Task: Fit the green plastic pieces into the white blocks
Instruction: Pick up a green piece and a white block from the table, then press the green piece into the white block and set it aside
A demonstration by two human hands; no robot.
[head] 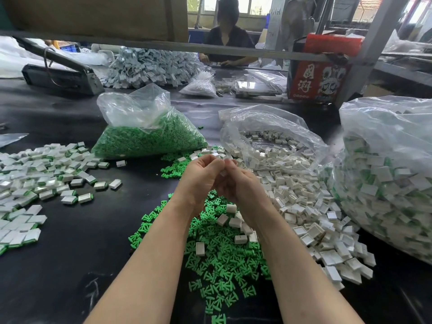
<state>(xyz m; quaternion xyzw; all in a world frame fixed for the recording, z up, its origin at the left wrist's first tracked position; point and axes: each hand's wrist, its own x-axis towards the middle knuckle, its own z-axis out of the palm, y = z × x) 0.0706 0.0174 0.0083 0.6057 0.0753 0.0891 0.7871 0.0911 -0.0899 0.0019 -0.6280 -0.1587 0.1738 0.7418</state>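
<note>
My left hand (201, 176) and my right hand (240, 185) meet above the black table, fingers curled together round a small white block (224, 172) that is mostly hidden between them. Whether a green piece is in it I cannot tell. Below my wrists lies a spread of loose green plastic pieces (222, 258) with a few white blocks on top. A heap of empty white blocks (301, 206) spills to the right. Fitted blocks with green edges (44, 181) lie at the left.
A clear bag of green pieces (149, 136) stands behind the hands, an open bag of white blocks (271, 141) beside it. A big bag of fitted blocks (388, 178) fills the right. A red box (320, 73) and a seated person (228, 36) are at the back.
</note>
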